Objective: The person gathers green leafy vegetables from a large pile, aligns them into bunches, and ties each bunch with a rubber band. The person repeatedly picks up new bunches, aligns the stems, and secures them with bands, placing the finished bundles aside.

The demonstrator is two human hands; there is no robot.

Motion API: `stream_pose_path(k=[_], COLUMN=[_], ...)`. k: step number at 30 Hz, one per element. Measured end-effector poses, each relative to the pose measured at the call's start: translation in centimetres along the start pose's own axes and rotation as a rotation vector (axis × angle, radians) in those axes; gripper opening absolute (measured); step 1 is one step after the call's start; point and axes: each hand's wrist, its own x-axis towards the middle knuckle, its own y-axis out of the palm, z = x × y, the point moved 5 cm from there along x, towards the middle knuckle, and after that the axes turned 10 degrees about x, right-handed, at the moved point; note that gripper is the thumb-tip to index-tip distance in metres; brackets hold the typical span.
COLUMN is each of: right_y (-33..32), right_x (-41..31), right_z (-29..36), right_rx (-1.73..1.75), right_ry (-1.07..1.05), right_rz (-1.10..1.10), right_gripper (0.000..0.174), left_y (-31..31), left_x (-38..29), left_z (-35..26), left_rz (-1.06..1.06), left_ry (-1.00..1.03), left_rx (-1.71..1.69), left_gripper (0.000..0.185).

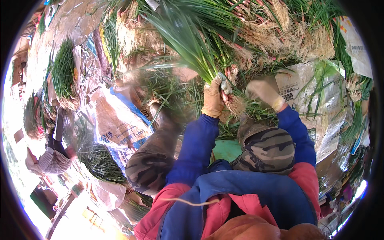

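In my gloved left hand (214, 93) is a bunch of spring onions (195, 51), gripped near the reddish bulbs. Its green leaves fan out up and to the left, and the pale roots (235, 105) hang to the right of my fist. My right hand (261, 91), in a pale glove, is blurred and just right of those roots. Its fingers look bent, but whether anything is between them cannot be made out. Loose green leaves and trimmings (192, 93) litter the ground under both hands.
A large heap of spring onions with long roots (267, 36) lies ahead. Flattened printed sacks (318, 90) spread to the right, another sack (120, 120) to the left. Tied bundles (63, 72) stand farther left, where another person (54, 160) is. My camouflage-covered knees (267, 150) flank my arms.
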Motion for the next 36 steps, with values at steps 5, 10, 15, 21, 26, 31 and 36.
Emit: stream_pose_path(k=[5,10,15,21,26,31,36], right_y=[-1.9,-3.0,-3.8,-4.4,-0.5,1.5,4.9], right_x=[3.0,10.4,10.4,11.5,6.4,3.4,1.2], right_z=[4.1,4.7,4.2,5.7,8.3,5.4,5.6], right_rx=[-0.217,-1.032,-0.906,-0.746,0.243,0.175,-0.105], right_ry=[-0.327,-0.374,-0.188,-0.279,-0.182,-0.202,-0.373], right_rz=[-0.269,-0.455,-0.548,-0.477,-0.116,-0.176,-0.144], right_gripper=[0.032,0.043,0.054,0.034,0.023,0.036,0.034], left_y=[0.2,-1.7,-3.1,-2.1,-2.5,-0.5,-1.2], left_x=[-0.1,0.9,1.0,0.6,0.7,0.6,0.8], left_z=[-2.2,0.8,2.1,0.8,-0.2,-0.2,0.4], left_rz=[-0.022,0.014,0.032,0.066,0.000,-0.202,-0.166], left_ry=[0.047,-0.056,-0.181,-0.145,-0.037,0.004,0.019], left_rx=[0.150,-0.052,-0.005,0.031,-0.014,0.072,0.073], left_gripper=[0.020,0.019,0.026,0.034,0.017,0.015,0.012])
